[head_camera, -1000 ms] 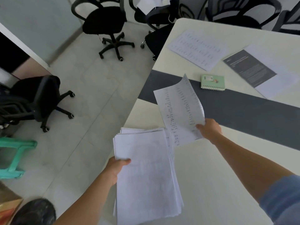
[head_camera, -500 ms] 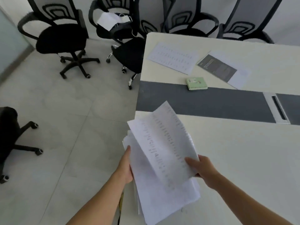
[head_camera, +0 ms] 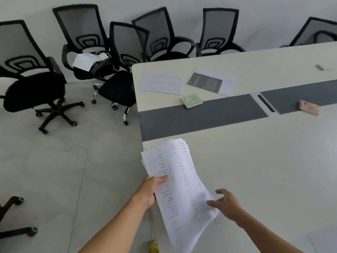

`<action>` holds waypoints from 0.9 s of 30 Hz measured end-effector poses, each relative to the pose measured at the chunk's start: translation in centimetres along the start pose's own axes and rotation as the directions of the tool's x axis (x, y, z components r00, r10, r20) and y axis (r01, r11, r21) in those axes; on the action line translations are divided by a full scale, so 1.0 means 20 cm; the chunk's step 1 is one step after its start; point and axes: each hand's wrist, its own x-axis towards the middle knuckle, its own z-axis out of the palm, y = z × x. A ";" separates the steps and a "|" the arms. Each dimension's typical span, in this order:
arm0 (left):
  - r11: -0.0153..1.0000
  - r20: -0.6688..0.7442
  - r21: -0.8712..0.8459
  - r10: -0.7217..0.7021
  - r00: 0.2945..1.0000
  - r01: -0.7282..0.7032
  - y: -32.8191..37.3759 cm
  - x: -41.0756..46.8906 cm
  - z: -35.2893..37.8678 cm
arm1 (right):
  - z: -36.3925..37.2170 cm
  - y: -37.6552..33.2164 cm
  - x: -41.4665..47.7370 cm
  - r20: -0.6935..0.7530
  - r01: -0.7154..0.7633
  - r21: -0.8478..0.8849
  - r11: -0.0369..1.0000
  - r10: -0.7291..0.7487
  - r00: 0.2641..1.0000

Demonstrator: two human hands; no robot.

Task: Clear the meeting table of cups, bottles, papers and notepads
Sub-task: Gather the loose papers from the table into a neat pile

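My left hand (head_camera: 151, 189) grips a stack of white printed papers (head_camera: 179, 187) by its left edge, over the near corner of the meeting table (head_camera: 255, 161). My right hand (head_camera: 227, 204) hovers at the stack's right edge, fingers apart and holding nothing. Farther along the table lie a printed sheet (head_camera: 162, 82), a dark sheet on white paper (head_camera: 206, 82), a small green notepad (head_camera: 191, 100) on the grey strip, and a pink pad (head_camera: 309, 107) at the right.
Several black mesh office chairs (head_camera: 34, 84) stand on the tiled floor left of and behind the table. One chair (head_camera: 85, 59) holds white papers. A cable slot (head_camera: 265, 105) sits in the table's grey strip. A small grey object (head_camera: 320, 67) lies far right.
The single sheet from my right hand now lies on the stack in my left hand. My right hand has let go and opened. The view has swung right and up along the table.
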 end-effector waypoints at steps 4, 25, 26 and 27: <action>0.982 0.150 0.171 0.053 0.987 -0.079 0.24 -0.14 0.02 | -0.09 -0.08 -0.05 -0.044 0.056 0.171 0.984 -0.049 0.998; 0.907 0.323 0.384 0.044 0.946 -0.173 1.41 0.17 -0.75 | 0.60 -1.34 -0.14 0.210 0.031 0.867 0.497 -0.422 0.882; 0.896 0.336 0.400 0.052 0.940 -0.192 1.45 0.17 -0.75 | 0.62 -1.36 -0.14 0.183 0.045 0.869 0.492 -0.407 0.895; 0.882 0.372 0.413 0.062 0.926 -0.225 1.51 0.18 -0.73 | 0.61 -1.41 -0.13 0.135 0.087 0.866 0.492 -0.397 0.908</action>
